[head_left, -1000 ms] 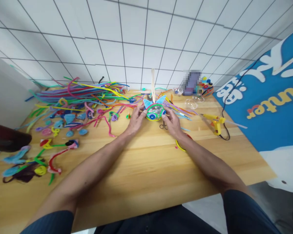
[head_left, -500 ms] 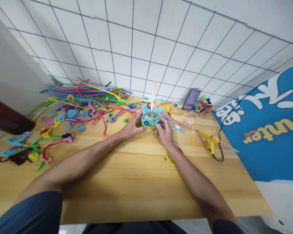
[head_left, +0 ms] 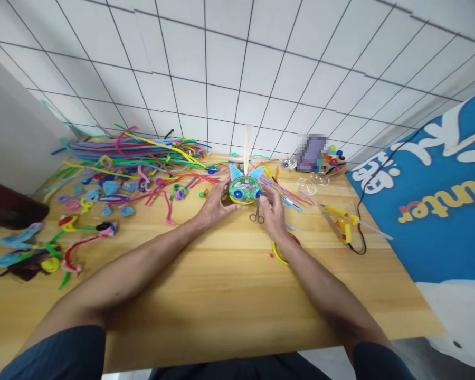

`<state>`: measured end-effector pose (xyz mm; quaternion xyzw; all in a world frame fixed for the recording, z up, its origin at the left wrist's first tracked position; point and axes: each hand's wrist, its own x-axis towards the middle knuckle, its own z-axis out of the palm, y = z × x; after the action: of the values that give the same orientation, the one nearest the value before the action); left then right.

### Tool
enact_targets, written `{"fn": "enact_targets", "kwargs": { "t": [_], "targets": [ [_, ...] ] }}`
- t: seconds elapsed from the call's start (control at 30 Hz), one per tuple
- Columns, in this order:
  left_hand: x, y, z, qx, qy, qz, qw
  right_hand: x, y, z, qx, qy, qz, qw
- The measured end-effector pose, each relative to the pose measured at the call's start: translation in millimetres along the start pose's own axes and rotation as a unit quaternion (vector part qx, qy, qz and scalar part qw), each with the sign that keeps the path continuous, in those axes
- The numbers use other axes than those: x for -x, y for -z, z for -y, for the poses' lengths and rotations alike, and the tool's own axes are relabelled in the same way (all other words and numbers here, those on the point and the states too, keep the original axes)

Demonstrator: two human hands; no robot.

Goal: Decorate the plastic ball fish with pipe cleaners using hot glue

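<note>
Near the far edge of the bench (head_left: 206, 306), the ornament (head_left: 245, 188) is gripped by left hand (head_left: 215, 205) and right hand (head_left: 274, 214)

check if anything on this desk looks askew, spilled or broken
Nothing looks spilled or broken, and the eared craft piece between the left hand and right hand looks level. The oddest spot is the blocky blur over the upright device at the back right, hiding its detail. The pipe cleaners lie tangled, like ordinary craft clutter.
</note>
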<state>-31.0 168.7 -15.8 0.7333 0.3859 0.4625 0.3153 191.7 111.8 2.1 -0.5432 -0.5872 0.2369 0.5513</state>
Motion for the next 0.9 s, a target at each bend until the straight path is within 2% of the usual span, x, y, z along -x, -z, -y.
{"fn": "enact_targets", "kwargs": {
  "t": [0.23,0.43,0.57,0.67,0.77,0.9],
  "targets": [
    [-2,-2.2,2,0.005,-0.003,0.003,1.0,-12,6,-4,-0.011,-0.002,-0.041,0.999],
    [-5,-11.2,13,0.004,0.003,-0.02,1.0,-19,8,-1,0.034,-0.01,0.001,0.999],
    [-6,-16.9,18,-0.006,-0.001,-0.033,0.999,-29,11,14,0.068,-0.007,0.011,0.998],
    [-7,-19.9,17,-0.023,-0.005,-0.037,0.999,-64,15,32,0.095,0.002,0.01,0.995],
    [-6,-20.4,15,-0.038,-0.014,-0.038,0.998,-121,9,49,0.122,0.009,0.022,0.992],
    [-5,-18.8,12,-0.048,-0.019,-0.036,0.998,-188,-13,59,0.149,-0.027,0.102,0.983]
  ]
}}
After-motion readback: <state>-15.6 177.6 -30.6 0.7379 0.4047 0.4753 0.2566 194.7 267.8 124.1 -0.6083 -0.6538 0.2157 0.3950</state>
